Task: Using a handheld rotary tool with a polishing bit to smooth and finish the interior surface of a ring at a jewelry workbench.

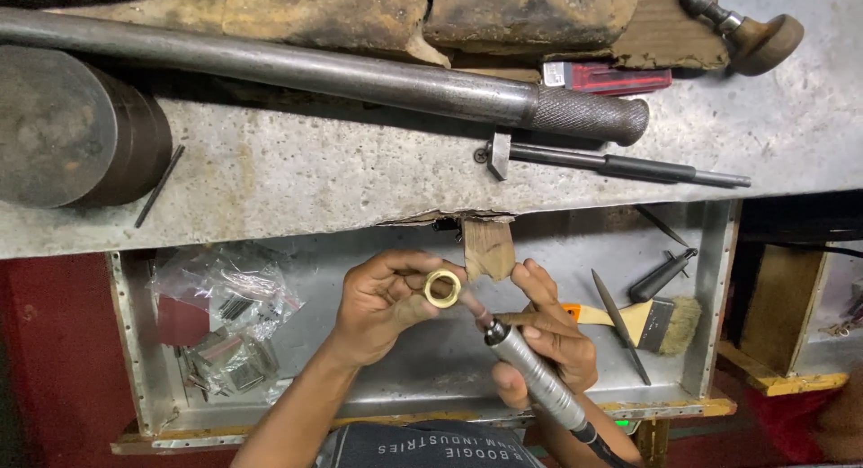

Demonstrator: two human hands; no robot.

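My left hand pinches a gold-coloured ring between thumb and fingers, held against a wooden peg that juts from the bench edge. My right hand grips a silver rotary handpiece like a pen. Its small pinkish tip touches the ring's lower right side. A black cable leaves the handpiece at the bottom.
A metal tray under the bench holds a paintbrush, a dark file, a black-handled tool and clear plastic bags. On the benchtop lie a long steel mandrel, a round steel block, a small hammer-like tool and a wooden-handled tool.
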